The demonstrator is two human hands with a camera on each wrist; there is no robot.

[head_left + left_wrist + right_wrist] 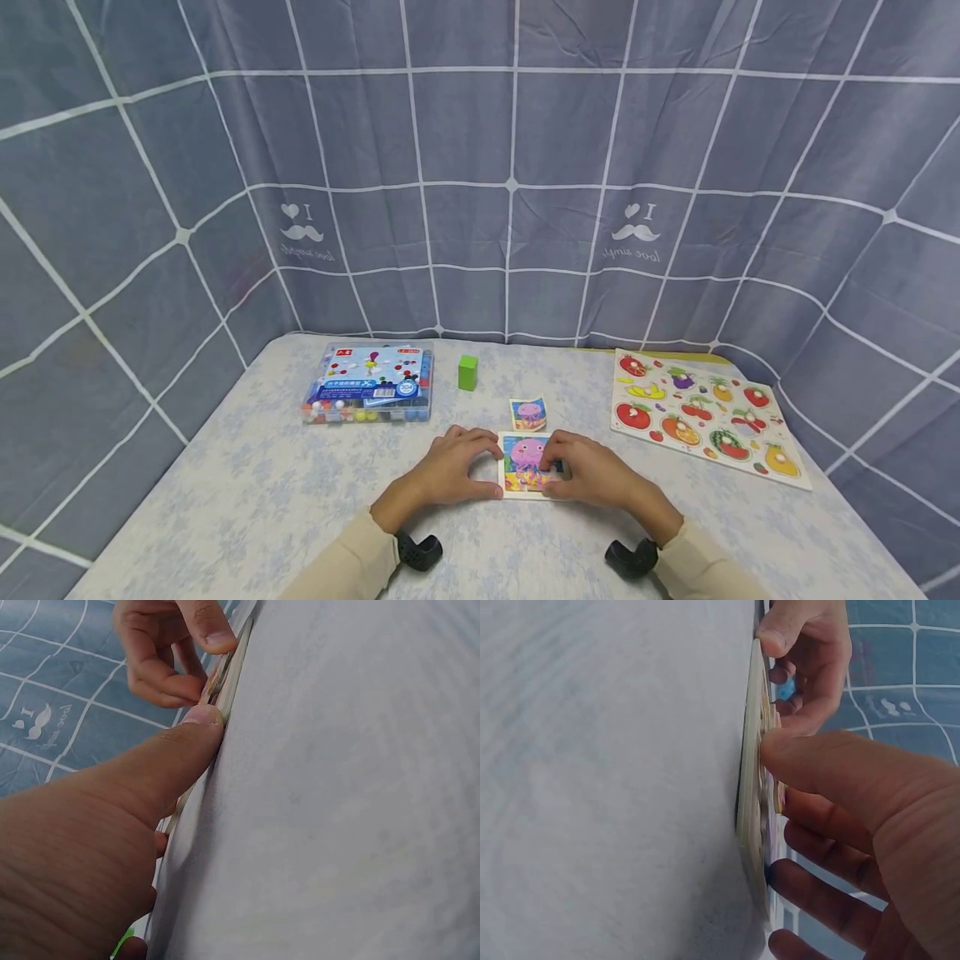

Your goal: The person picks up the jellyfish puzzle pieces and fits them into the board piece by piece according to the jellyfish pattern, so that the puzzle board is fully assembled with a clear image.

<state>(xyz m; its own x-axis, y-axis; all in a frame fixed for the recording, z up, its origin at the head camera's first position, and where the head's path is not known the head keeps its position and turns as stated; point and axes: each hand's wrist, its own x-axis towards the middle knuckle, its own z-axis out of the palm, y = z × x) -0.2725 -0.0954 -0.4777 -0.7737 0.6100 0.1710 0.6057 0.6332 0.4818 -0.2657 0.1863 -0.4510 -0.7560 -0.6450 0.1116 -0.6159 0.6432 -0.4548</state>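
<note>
A small square jigsaw board (522, 495) with a pink octopus picture lies flat on the table in the head view. My left hand (452, 468) holds its left side, thumb at the lower corner and index finger at the upper one. From the right, my right hand (592, 471) reaches over the board, its thumb and index finger curled and pinching a puzzle piece at the right part of the picture; the fingers hide much of that piece. Just beyond the board lies a small octopus picture card (528, 414). The right wrist view shows the board's pale edge (748, 765) side-on.
A clear plastic box (369, 383) of colored beads with a printed label stands at the back left. Near it is a green block (467, 372). A fruit picture board (701, 417) lies at the right. A grey checked curtain (465, 225) surrounds the table.
</note>
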